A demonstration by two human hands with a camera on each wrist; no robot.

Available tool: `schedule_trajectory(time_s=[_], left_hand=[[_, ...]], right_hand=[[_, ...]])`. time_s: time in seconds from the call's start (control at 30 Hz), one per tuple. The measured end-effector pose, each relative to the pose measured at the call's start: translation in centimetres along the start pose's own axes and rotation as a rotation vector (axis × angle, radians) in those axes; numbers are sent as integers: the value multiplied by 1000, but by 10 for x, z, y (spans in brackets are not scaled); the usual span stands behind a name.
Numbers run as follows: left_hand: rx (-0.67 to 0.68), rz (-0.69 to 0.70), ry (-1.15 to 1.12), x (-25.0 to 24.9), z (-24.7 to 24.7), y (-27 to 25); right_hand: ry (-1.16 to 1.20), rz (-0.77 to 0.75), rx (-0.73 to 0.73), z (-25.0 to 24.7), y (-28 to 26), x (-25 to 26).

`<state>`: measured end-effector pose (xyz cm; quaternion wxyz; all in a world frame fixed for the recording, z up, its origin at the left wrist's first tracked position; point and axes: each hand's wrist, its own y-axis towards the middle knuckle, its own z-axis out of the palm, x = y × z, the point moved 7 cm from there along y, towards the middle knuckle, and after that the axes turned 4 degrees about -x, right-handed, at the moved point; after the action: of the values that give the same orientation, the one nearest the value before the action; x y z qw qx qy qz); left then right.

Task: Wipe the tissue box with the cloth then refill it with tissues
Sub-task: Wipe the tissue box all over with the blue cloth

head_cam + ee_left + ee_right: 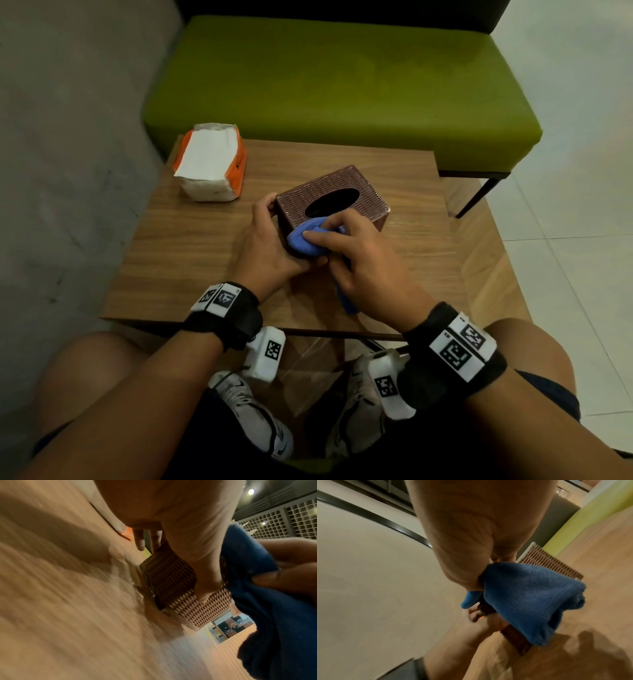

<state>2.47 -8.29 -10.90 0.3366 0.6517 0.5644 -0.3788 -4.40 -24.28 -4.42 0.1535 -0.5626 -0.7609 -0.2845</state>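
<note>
A brown tissue box [332, 198] with a woven, basket-like texture stands on a wood-grain table [191, 246], roughly at its middle. The box is rectangular with an oval opening in its top; the inside of the opening looks dark and nothing shows in it. In the left wrist view the same ribbed weave [173, 582] covers its side walls.

The left hand [270, 246] grips the near left corner of the box, its fingers wrapped round the left end wall and its thumb [205, 588] pressed flat on the near side wall. The right hand [359, 253] is curled round a blue cloth [308, 238], bunched into a soft rounded wad, and presses it against the near top edge of the box, just below the oval opening. The cloth has a fine knitted, waffle-like surface in the right wrist view [527, 596], and a loose tail of it hangs down below the right hand toward the near edge of the table.

At the far left corner of the table lies a soft pack of tissues [212, 164] in orange wrapping, its top torn open so the white folded sheets show. It lies well apart from the box and both hands.

Beyond the table stands a bench with a smooth green padded seat [342, 85] on thin black legs.
</note>
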Motion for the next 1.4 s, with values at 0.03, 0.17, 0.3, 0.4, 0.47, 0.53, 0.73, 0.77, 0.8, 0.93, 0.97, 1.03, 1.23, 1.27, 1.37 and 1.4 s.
schedule_trajectory(time_s=[0.03,0.17,0.3,0.4,0.47,0.53,0.73,0.77,0.8,0.93,0.97,1.03,1.23,1.27,1.37,1.4], left_hand=[[2,7,7,1,0,2],[-2,-8,49,8,0,5],[34,-26,-31,15,5,9],[67,-12,-38,18,2,9],[57,-2,-4,18,1,10],[52,8,2,17,3,10],[109,10,-77,21,4,15],[107,16,-86,20,3,14],[103,19,-87,21,2,13],[105,8,-81,21,4,12],[116,-3,-97,22,4,14],[144,4,-100,23,6,18],[123,36,-59,23,8,18],[125,36,-71,23,9,18],[139,24,-102,26,9,20],[144,23,-100,25,8,19]], right_hand=[[-41,10,-19,-5,0,-10],[-145,237,-286,-34,-1,-54],[-217,7,-124,19,-8,14],[-208,-27,-98,16,-13,4],[-235,132,-237,-8,-11,-30],[-267,229,-332,-18,-10,-38],[-219,-17,-149,35,-13,36],[-225,10,-168,29,-11,26],[-231,75,-210,19,-10,12],[-254,260,-316,6,-8,2],[-256,200,-255,17,-8,18],[-247,37,-133,36,-11,41],[-291,329,-350,-13,-15,-23],[-299,319,-339,-5,-12,-13],[-230,95,-181,37,-7,36],[-227,43,-137,40,-10,39]])
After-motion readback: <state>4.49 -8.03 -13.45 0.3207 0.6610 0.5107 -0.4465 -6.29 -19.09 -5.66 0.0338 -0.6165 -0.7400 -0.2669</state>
